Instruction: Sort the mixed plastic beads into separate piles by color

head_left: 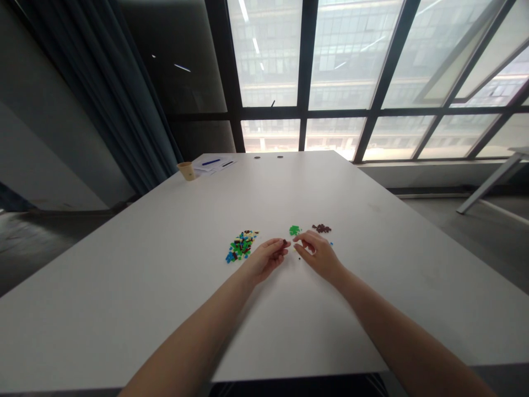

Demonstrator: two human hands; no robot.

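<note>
My left hand (pixel 268 259) is closed, with a small dark brown toy brick (pixel 285 241) pinched at its fingertips. Just to the right, my right hand (pixel 319 252) is held with thumb and forefinger apart, and nothing shows between them. Left of my hands lies a mixed pile of small bricks (pixel 242 246) in green, blue, yellow, white and dark red. Beyond my fingers are a small heap of green bricks (pixel 294 230) and a heap of dark brown bricks (pixel 321 227). A blue piece (pixel 331 243) shows beside my right hand, which partly hides other small pieces.
The white table (pixel 173 298) reaches to the windows. At its far left stand a paper cup (pixel 187 171) and papers (pixel 223 166) with a blue pen (pixel 211 162). Two dark round fittings (pixel 257 157) sit near the far edge. A dark curtain (pixel 111 82) hangs at left.
</note>
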